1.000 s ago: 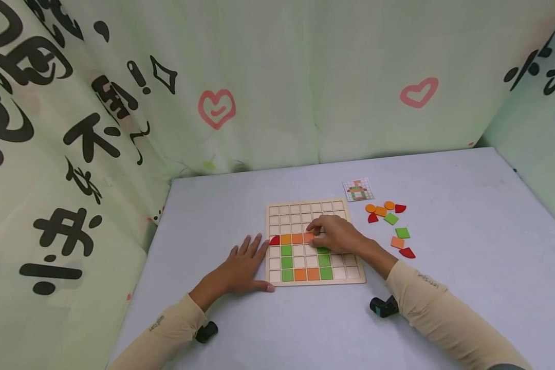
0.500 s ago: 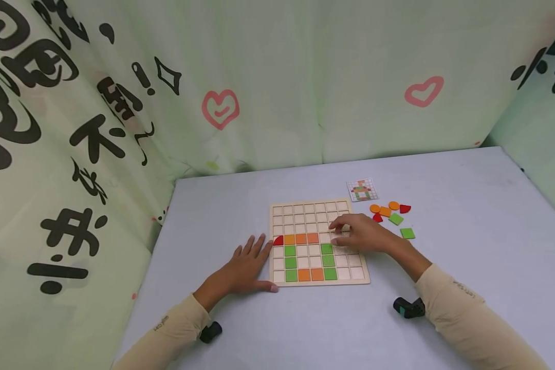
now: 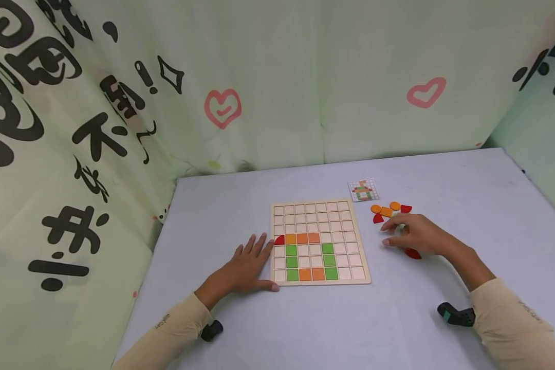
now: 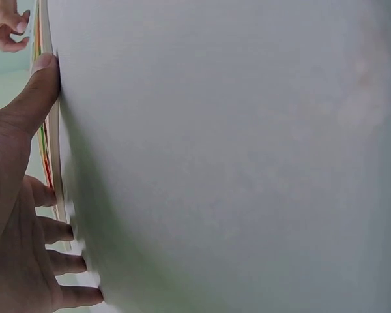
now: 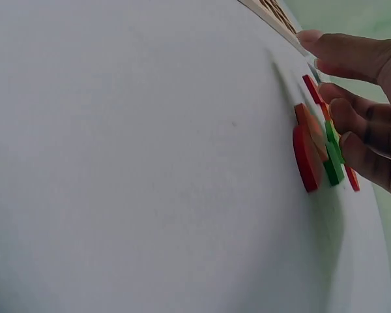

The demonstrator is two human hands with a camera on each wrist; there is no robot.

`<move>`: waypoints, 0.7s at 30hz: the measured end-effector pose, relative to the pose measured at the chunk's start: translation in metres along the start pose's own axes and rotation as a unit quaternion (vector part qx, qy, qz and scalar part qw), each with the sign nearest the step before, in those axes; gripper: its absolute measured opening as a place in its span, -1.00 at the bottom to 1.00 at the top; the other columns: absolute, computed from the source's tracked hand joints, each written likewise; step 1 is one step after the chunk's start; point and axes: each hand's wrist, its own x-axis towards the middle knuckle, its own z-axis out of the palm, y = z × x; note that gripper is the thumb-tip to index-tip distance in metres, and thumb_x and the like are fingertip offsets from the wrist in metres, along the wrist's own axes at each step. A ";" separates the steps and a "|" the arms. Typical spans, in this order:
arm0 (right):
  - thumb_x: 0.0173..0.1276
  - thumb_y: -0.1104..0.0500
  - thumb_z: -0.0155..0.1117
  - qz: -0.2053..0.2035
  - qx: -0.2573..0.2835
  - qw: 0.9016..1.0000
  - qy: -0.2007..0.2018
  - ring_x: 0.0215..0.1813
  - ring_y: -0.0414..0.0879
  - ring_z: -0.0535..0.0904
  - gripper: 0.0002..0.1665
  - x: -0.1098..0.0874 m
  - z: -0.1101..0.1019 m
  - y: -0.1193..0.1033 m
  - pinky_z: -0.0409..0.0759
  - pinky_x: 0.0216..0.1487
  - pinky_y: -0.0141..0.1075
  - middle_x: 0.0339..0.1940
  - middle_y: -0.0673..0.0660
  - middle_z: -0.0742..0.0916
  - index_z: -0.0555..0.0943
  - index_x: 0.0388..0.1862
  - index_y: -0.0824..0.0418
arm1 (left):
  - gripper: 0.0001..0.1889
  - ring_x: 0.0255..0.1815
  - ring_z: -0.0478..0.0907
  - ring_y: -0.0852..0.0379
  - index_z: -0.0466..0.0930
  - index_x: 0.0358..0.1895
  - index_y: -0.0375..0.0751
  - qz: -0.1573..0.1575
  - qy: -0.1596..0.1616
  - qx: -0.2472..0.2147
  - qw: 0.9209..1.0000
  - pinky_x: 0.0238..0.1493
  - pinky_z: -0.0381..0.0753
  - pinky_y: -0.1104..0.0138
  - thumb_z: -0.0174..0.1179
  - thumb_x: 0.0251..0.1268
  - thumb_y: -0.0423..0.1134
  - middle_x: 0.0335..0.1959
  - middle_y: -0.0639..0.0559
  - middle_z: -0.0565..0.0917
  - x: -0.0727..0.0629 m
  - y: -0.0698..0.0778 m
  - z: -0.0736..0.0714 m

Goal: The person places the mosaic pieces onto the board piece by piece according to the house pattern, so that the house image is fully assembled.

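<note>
My left hand (image 3: 246, 266) lies with fingers spread at the left edge of a wooden grid board (image 3: 273, 218), thumb at its near corner. Set in the board are a red quarter-round tile (image 3: 279, 240), orange square tiles (image 3: 308, 238) and green square tiles (image 3: 292, 261). Right of the board, my right hand (image 3: 416, 234) hovers over loose tiles, fingers loosely bent and nothing between them. Under it in the right wrist view are a red tile (image 5: 305, 160), an orange tile (image 5: 316, 134) and a green tile (image 5: 334, 163). The head view hides some of these behind the hand.
A small pattern card (image 3: 364, 190) lies beyond the board's far right corner. Near it are orange round tiles (image 3: 375, 209), an orange square tile (image 3: 386, 211) and red tiles (image 3: 378, 218). A printed curtain (image 3: 324, 82) hangs behind the white table (image 3: 240, 200).
My right hand has moved right, off the board to the loose tiles, leaving the last orange square in the row with the red tile. My left hand has stayed at the board's edge.
</note>
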 end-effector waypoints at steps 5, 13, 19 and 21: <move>0.20 0.01 0.53 0.019 -0.006 1.000 0.011 -0.34 -0.11 0.44 -0.51 -0.012 -0.006 0.014 0.45 -0.44 -0.37 -0.15 0.11 0.70 0.68 0.02 0.26 | 0.22 0.67 -0.22 -0.26 -0.15 0.65 -0.04 0.002 0.001 0.001 1.000 0.52 0.02 -0.26 0.21 0.05 0.52 0.68 -0.12 -0.14 0.000 0.001 -0.001; 0.19 -0.01 0.55 0.024 -0.025 0.999 0.015 -0.22 -0.07 0.45 -0.50 -0.017 -0.004 0.025 0.46 -0.39 -0.36 -0.14 0.12 0.67 0.70 0.02 0.23 | 0.22 0.67 -0.21 -0.25 -0.16 0.65 -0.04 0.003 -0.001 0.006 1.000 0.52 0.03 -0.25 0.21 0.06 0.52 0.68 -0.12 -0.14 0.000 0.000 -0.002; 0.20 0.06 0.54 0.014 -0.030 0.999 0.020 -0.18 -0.06 0.45 -0.55 -0.019 -0.003 0.026 0.46 -0.36 -0.36 -0.16 0.09 0.67 0.73 0.03 0.24 | 0.22 0.67 -0.21 -0.25 -0.16 0.65 -0.04 0.005 -0.001 0.007 1.000 0.52 0.03 -0.25 0.20 0.06 0.52 0.68 -0.11 -0.14 0.000 0.000 -0.002; 0.21 0.09 0.53 0.012 -0.025 0.999 0.021 -0.18 -0.07 0.45 -0.59 -0.020 -0.002 0.024 0.46 -0.36 -0.37 -0.15 0.10 0.68 0.74 0.01 0.23 | 0.21 0.67 -0.20 -0.26 -0.15 0.65 -0.05 0.007 0.001 0.007 1.000 0.51 0.05 -0.25 0.21 0.06 0.52 0.68 -0.12 -0.12 -0.001 0.000 -0.002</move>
